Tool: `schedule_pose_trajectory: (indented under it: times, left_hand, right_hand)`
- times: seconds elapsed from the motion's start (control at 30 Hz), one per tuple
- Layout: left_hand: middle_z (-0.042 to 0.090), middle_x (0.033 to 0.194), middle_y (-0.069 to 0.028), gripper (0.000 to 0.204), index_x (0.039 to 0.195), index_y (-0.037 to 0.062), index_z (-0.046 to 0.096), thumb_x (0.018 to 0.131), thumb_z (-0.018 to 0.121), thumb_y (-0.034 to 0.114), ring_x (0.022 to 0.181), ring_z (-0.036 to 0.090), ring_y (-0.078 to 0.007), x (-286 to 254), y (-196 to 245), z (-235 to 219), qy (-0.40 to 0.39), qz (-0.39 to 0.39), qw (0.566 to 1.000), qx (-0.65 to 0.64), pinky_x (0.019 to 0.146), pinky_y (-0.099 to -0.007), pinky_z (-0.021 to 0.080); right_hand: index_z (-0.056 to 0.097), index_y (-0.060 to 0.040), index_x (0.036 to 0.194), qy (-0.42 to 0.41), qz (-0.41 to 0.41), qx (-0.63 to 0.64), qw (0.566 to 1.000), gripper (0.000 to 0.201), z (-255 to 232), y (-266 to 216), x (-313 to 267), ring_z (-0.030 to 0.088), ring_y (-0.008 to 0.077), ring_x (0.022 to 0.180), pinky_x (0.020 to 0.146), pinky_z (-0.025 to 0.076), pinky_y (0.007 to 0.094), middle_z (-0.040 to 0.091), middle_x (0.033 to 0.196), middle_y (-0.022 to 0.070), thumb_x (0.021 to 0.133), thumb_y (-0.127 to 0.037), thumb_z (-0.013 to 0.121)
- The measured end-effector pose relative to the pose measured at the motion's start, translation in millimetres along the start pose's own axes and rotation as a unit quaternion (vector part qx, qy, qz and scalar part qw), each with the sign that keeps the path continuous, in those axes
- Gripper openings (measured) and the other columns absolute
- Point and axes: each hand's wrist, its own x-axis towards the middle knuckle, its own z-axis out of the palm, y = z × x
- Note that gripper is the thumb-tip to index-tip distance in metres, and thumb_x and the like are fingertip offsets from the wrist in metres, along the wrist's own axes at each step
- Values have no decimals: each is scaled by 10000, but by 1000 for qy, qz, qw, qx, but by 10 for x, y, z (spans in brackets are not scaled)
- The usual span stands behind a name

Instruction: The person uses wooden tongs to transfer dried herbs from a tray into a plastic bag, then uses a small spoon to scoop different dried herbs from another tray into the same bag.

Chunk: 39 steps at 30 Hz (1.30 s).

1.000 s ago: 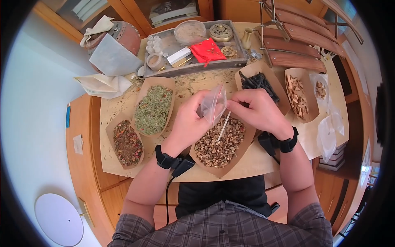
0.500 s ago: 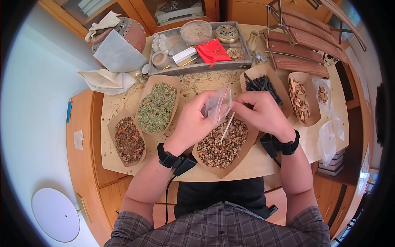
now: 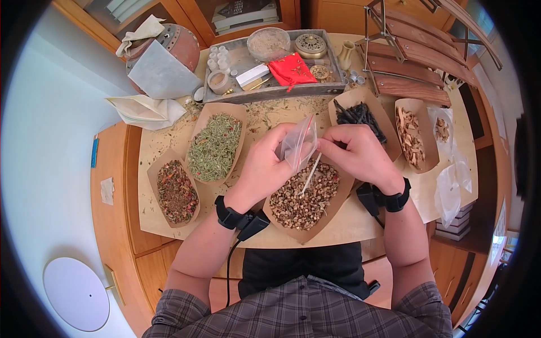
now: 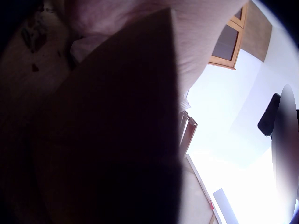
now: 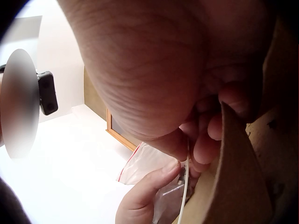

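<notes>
My left hand point(image 3: 264, 166) holds a small clear zip bag point(image 3: 298, 145) with a red strip along its mouth. Close beside it, my right hand point(image 3: 360, 153) pinches the upper end of a thin white stick point(image 3: 310, 177). The stick slants down over a paper tray point(image 3: 342, 194) of chopped brown and cream pieces, its lower end at the pieces. In the right wrist view the bag point(image 5: 145, 164) and left thumb show beside the stick point(image 5: 186, 186). A dark shape point(image 4: 117, 130) hides most of the left wrist view.
Paper trays of green herb point(image 3: 239, 124) and mixed dried petals point(image 3: 194, 217) stand left. Trays of black sticks point(image 3: 360, 121) and wood chips point(image 3: 410, 138) stand right. Behind are a grey wooden tray point(image 3: 225, 99) with a red pouch point(image 3: 293, 70) and a folded slatted stool point(image 3: 417, 62).
The head view has shifted slightly, so everything sits a little further right than a second ago. Hands, bag and stick keep nearly the same pose; nothing differs from half a second ago.
</notes>
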Motion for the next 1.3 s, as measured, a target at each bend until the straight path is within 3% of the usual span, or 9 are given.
schedule_pose_trajectory:
  times: [1.3]
  left_hand:
    - [764,1123,-20,355,1341,31,710,1056,828,206,1018,682,-88,-3,37,8,6,-7,1000,9,921,-293,564]
  right_hand:
    - [745,16,896,2,-4,1,1000,332,10,37,3,566,347,624,618,477,435,606,706,199,1051,-279,755]
